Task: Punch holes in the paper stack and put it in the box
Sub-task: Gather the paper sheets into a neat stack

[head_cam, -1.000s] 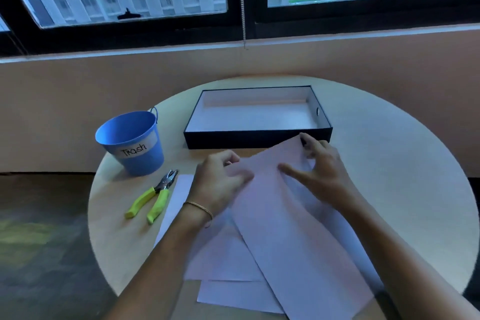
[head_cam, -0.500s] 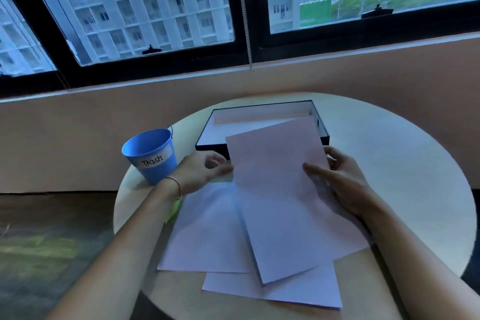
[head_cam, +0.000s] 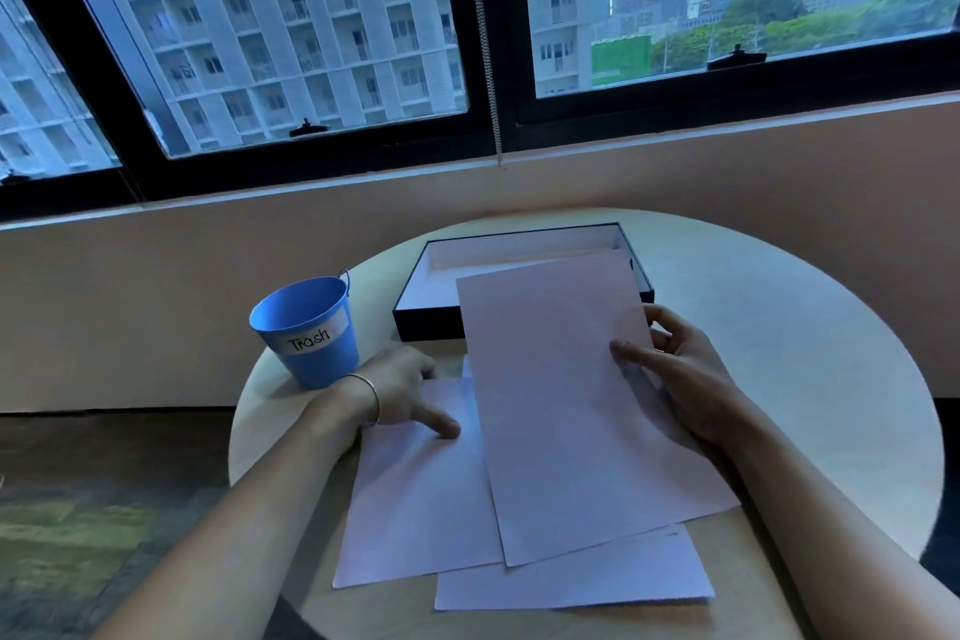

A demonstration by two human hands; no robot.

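**Round table by the window, papers everywhere**

While the right hand (head_cam: 680, 374) pinches a white paper sheet (head_cam: 561, 405) over the black open box (head_cam: 519, 270), the left hand (head_cam: 402, 392) rests loose on flat sheets (head_cam: 415, 499). Pale round table (head_cam: 779, 353), blue "Trash" bucket (head_cam: 306, 333) far left, dark-framed windows (head_cam: 493, 68) behind.

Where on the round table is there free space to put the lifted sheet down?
The widest bare patch is on the table, right of the black box and the right hand. The box floor also looks free. Crowded: the left, with the trash bucket, left hand and loose sheets.
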